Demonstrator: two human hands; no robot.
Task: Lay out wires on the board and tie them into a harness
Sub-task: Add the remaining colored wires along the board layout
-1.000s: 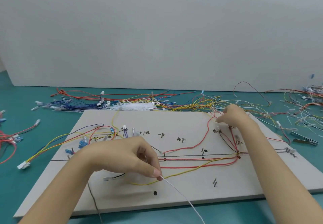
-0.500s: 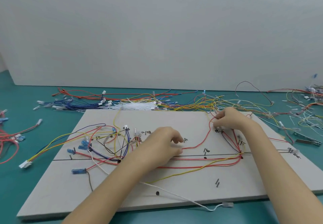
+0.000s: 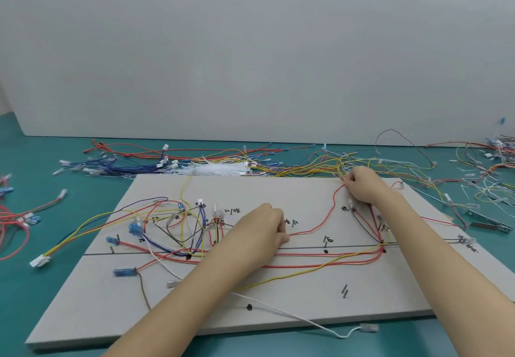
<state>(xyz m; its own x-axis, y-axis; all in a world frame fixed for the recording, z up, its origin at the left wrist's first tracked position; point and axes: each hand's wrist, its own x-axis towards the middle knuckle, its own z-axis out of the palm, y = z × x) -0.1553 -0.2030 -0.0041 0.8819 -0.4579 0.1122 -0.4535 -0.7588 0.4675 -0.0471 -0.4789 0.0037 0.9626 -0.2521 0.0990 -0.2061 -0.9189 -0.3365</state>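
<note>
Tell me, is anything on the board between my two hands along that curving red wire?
Nothing visible blocks it. The curving red wire runs over bare grey board from the left hand up to the right hand, passing only handwritten black marks.

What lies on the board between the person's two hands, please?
In the head view, a red wire spans from the left hand to the right hand, crossing bare board and handwritten marks.

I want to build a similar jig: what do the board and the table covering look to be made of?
Board: pale grey, matte, flat with a visible edge thickness, perhaps painted wood or fibreboard; can't tell which. Table covering: teal, smooth, matte sheet, likely a rubber or vinyl mat.
</note>
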